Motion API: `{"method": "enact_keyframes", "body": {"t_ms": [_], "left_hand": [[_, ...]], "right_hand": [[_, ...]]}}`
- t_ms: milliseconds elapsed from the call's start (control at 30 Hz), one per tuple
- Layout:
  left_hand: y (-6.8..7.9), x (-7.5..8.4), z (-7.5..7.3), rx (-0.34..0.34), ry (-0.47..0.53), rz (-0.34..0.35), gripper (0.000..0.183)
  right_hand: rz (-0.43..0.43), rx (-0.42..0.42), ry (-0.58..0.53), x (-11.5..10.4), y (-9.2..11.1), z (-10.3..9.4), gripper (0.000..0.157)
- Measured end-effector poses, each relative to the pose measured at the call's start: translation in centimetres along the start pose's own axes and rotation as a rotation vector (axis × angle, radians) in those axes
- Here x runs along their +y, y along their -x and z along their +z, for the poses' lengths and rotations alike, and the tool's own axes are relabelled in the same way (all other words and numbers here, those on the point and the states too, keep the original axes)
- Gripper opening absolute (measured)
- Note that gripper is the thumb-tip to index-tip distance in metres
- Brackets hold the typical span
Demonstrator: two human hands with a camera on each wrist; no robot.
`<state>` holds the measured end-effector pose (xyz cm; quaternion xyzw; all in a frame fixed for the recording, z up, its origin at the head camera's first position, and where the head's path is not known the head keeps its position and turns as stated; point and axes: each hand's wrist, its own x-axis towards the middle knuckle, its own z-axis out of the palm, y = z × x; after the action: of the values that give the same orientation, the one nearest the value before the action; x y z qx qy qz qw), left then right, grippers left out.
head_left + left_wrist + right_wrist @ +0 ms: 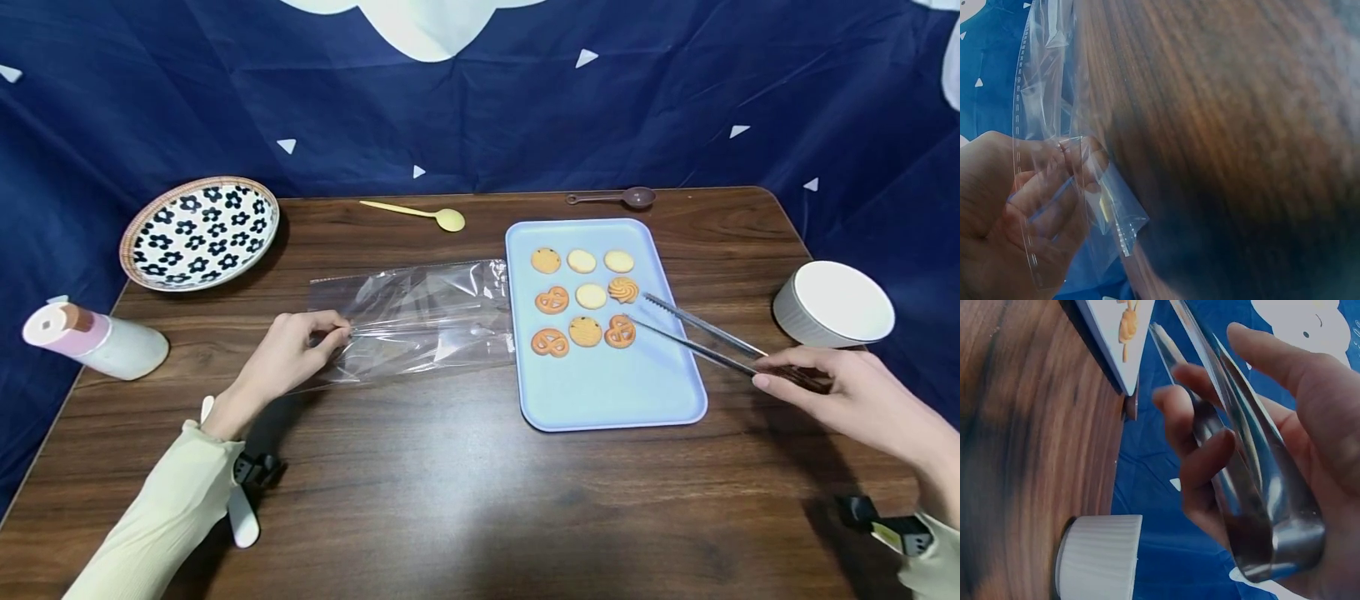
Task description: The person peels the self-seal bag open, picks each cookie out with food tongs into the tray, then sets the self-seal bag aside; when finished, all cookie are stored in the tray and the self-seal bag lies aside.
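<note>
Between thumb and fingers, my left hand [288, 354] pinches the left end of a clear plastic bag [431, 321]; the left wrist view shows the film [1047, 81] passing in front of the fingers. My right hand [847, 387] grips metal tongs [712, 337], whose bent end lies by the palm in the right wrist view. The tongs' arms are spread, their tips over the right part of a light blue tray [611, 392]. One tip is beside a swirl cookie [623, 290], the other by a pretzel cookie [620, 332]. Several other cookies [591, 296] lie in rows there.
A white ramekin [817, 321] stands right of the tray. Behind lie a brown measuring spoon [637, 197] and a yellow spoon [448, 219]. At left are a flower-patterned bowl [202, 237] and a pink-and-white cylinder [112, 342]. A white-ended utensil [242, 517] lies under the left forearm.
</note>
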<state>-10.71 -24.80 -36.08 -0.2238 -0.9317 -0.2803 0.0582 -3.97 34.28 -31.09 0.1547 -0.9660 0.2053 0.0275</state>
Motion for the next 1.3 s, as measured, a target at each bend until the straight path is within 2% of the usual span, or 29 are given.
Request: {"method": "enact_keyframes", "body": {"t_ms": [167, 267, 400, 567, 700, 900, 967, 1133, 1300], "left_hand": [[-0.1, 0.0, -0.2, 0.005, -0.011, 0.006, 0.012], [-0.1, 0.0, -0.2, 0.002, -0.019, 0.011, 0.012], [0.1, -0.1, -0.4, -0.009, -0.026, 0.002, 0.012], [0.2, -0.1, -0.5, -0.021, -0.033, -0.003, 0.012], [0.1, -0.2, -0.5, -0.021, -0.039, 0.006, 0.013], [-0.1, -0.3, -0.5, -0.032, -0.039, 0.005, 0.013], [-0.1, -0.3, -0.4, -0.034, -0.038, 0.003, 0.013], [0.0, -0.4, -0.3, -0.032, -0.030, 0.006, 0.013], [0.0, -0.5, -0.3, -0.026, -0.029, 0.015, 0.014]], "right_hand": [[0.038, 0.043, 0.022, -0.3, -0.5, 0.4, 0.009], [0.040, 0.044, -0.006, -0.5, -0.9, 0.8, 0.009], [0.090, 0.033, -0.025, -1.1, -1.7, 1.6, 0.013], [0.162, 0.049, 0.036, -1.4, -3.0, 2.4, 0.023], [0.174, 0.059, 0.070, -1.2, -3.9, 3.1, 0.022], [0.229, -0.060, 0.005, -1.4, -4.4, 3.5, 0.028], [0.239, -0.072, -0.012, -1.5, -4.5, 3.6, 0.029], [0.213, 0.004, -0.027, -1.1, -4.5, 3.9, 0.025], [0.223, 0.028, -0.030, -0.7, -4.2, 4.0, 0.024]]}}
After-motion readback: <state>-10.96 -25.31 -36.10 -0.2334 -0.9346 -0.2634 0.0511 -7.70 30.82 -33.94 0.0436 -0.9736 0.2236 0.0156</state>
